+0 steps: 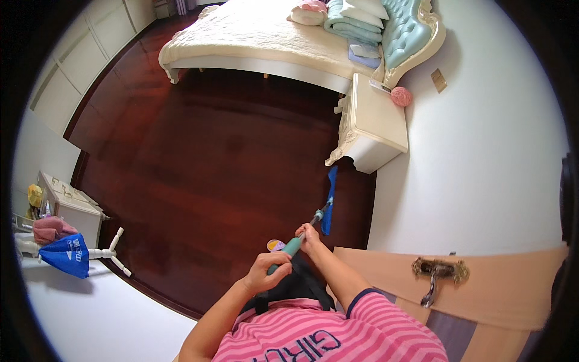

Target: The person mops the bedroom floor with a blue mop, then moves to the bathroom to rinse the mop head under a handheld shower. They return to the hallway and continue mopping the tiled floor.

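Both my hands grip the pole of a flat mop. My left hand [268,271] wraps the green handle grip [291,246] near its upper end. Lower down, my right hand [309,238] is closed around the metal shaft. The blue flat mop head [330,203] lies on the dark red wooden floor [217,172], just in front of a cream nightstand [377,120]. One end of the mop head is close to the nightstand's carved front leg. A slipper [275,245] shows partly beside the handle grip; the rest of my feet is hidden.
A bed [253,36] with a cream cover stands at the far side. To the right are a white wall [470,158] and a wooden door [497,289] with a lever handle [434,280]. A white coat stand [106,253] and a small cabinet [77,210] stand at left.
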The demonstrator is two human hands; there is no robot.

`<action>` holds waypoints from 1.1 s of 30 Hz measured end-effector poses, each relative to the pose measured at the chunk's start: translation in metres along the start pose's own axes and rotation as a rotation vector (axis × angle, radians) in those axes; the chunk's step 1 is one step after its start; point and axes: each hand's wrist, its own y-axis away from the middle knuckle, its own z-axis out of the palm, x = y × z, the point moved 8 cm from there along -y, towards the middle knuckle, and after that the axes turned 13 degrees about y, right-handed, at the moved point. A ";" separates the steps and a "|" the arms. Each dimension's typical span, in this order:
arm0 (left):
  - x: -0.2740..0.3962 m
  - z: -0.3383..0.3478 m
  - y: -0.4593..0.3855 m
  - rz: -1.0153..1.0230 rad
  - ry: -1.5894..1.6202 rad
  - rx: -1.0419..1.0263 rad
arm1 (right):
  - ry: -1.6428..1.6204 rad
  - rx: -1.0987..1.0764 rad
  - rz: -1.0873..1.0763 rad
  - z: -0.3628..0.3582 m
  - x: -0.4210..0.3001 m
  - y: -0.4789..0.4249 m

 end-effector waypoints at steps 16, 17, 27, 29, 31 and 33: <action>-0.099 0.039 -0.179 -0.275 -0.030 0.053 | 0.029 0.131 0.380 -0.068 -0.131 -0.101; -0.097 0.035 -0.176 -0.276 -0.041 0.081 | 0.040 0.120 0.398 -0.063 -0.126 -0.103; -0.027 -0.037 -0.115 -0.241 -0.108 0.290 | 0.239 0.058 0.527 0.038 -0.038 -0.083; -0.015 -0.063 -0.096 -0.222 -0.131 0.389 | 0.359 0.038 0.529 0.084 -0.020 -0.073; -0.007 -0.083 -0.074 -0.180 -0.147 0.541 | 0.413 -0.047 0.571 0.122 0.002 -0.070; -0.004 -0.095 -0.055 -0.159 -0.146 0.714 | 0.636 -0.121 0.552 0.146 0.016 -0.074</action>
